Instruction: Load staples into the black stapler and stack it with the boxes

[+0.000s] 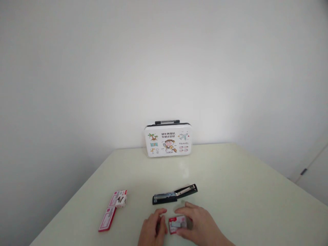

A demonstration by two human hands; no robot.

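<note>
A: Count, left to right?

B: Lower left of frame, 1 red-and-white staple box [118, 201], opened, its flap stretched flat on the bench [230, 184] toward the bottom edge. Nothing touching it.

A: Hands?

B: 2, both at bottom centre. Left hand [151, 229] w/ fingers curled, fingertips at the left edge of a small red box [176, 224]. Right hand [198, 223] lies over the right side of that box, thumb and fingers pinched on it.

A: So the grip?

B: Right grip closed on the small red box. Left grip partly closed, touching the box's left end; can't tell if it really clamps. Box sits low on the bench between the 2 hands, grey contents showing in its open face.

A: Else?

B: 1 black stapler [175, 194], swung open flat, just above the hands, centre frame, not touched. Metal rail showing along its length.

A: Farther back?

B: 1 white tin case [167, 139] w/ cartoon prints and a dark handle, upright at the bench's far edge vs. the wall, centre. That makes 2 boxes, 1 stapler, 1 case.
</note>
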